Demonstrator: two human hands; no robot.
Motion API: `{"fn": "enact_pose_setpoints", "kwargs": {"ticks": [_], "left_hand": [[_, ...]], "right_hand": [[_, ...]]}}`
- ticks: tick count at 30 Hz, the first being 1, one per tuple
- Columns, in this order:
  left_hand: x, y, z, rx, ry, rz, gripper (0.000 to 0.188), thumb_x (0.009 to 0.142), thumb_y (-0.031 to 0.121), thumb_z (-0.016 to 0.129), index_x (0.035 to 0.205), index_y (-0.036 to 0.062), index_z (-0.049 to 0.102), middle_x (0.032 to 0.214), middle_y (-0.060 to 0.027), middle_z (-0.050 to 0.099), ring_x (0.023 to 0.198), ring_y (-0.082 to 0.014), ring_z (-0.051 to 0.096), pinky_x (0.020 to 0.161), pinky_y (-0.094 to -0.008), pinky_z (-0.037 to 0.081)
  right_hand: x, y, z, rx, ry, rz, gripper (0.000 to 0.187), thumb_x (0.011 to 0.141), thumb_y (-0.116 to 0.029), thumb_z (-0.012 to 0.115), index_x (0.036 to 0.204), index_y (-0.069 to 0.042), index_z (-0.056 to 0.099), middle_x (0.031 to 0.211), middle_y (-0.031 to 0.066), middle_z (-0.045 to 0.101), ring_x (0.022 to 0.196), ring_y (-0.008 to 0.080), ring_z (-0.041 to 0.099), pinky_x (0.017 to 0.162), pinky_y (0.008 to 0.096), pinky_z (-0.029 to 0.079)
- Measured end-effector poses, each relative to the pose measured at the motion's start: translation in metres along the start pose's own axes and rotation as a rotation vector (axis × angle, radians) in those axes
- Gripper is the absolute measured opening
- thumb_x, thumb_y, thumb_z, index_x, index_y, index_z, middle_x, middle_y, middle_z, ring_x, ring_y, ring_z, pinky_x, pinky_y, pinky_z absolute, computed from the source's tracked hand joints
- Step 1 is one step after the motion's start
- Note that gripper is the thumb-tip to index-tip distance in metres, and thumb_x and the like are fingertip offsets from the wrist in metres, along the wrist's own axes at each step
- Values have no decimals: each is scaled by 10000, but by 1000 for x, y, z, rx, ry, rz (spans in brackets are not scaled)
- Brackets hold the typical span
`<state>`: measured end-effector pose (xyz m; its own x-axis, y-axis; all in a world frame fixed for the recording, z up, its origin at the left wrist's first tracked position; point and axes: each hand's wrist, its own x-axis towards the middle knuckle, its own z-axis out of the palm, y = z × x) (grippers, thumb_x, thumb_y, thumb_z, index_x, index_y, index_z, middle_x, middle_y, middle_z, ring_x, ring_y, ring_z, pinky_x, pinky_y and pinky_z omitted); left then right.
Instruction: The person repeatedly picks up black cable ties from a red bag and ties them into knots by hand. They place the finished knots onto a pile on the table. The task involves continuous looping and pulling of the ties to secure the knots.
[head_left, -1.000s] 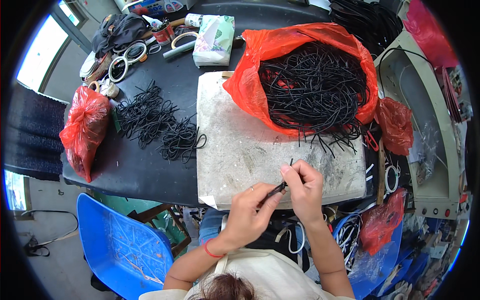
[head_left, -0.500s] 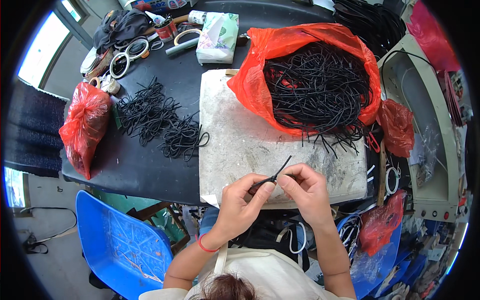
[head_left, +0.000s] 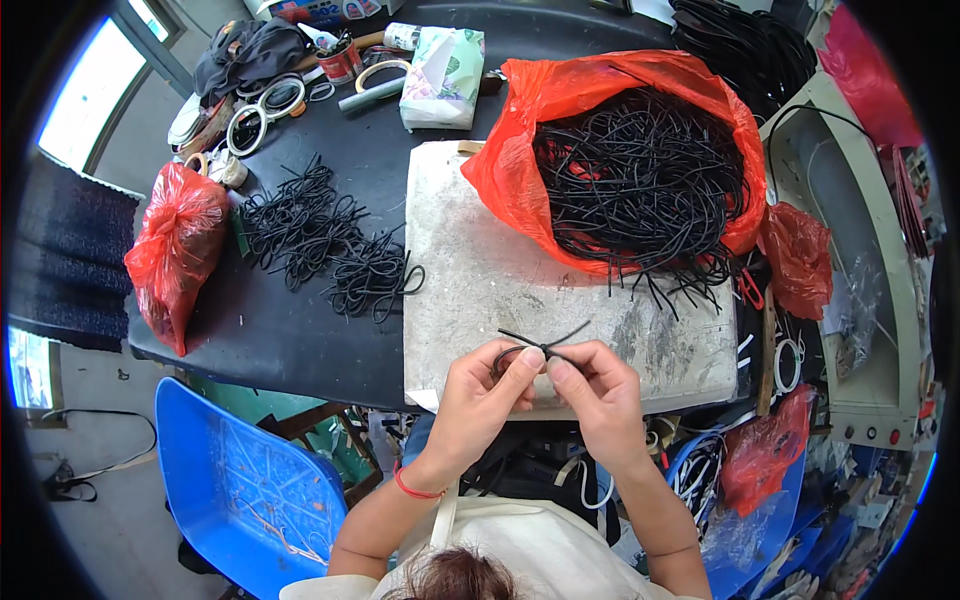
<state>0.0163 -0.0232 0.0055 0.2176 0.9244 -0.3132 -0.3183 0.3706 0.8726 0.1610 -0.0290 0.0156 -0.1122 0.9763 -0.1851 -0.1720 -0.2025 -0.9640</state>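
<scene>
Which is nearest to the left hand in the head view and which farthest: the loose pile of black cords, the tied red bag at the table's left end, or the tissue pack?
From the left hand:
1. Loose pile of black cords, up and to its left on the dark table.
2. Tied red bag, farther left, at the table's edge.
3. Tissue pack, at the far side of the table.

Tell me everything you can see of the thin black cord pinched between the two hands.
The thin black cord looks like matte rubber or plastic. It is bent into a small loop beside the left hand, with two free ends crossing and pointing up-right. Fingertips of both hands, the right hand included, pinch it at the crossing. It hangs just above the worn grey stone slab.
</scene>
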Motion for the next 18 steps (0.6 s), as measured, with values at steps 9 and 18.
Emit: {"fn": "enact_pose_setpoints", "kwargs": {"ticks": [9, 18], "left_hand": [[7, 5, 9, -292, 29, 86, 224, 898, 155, 539, 1052, -4, 571, 880, -58, 622, 769, -117, 577, 722, -253, 461], [1, 19, 4, -57, -169, 12, 138, 895, 116, 541, 866, -4, 603, 762, 7, 562, 686, -54, 512, 630, -198, 412]], "right_hand": [[0, -3, -1, 47, 63, -70, 159, 875, -105, 579, 989, 3, 550, 860, 3, 571, 725, 36, 477, 651, 185, 397], [17, -18, -2, -84, -66, -142, 172, 901, -141, 545, 942, 25, 570, 830, 19, 583, 761, 64, 544, 661, 208, 452]]}}
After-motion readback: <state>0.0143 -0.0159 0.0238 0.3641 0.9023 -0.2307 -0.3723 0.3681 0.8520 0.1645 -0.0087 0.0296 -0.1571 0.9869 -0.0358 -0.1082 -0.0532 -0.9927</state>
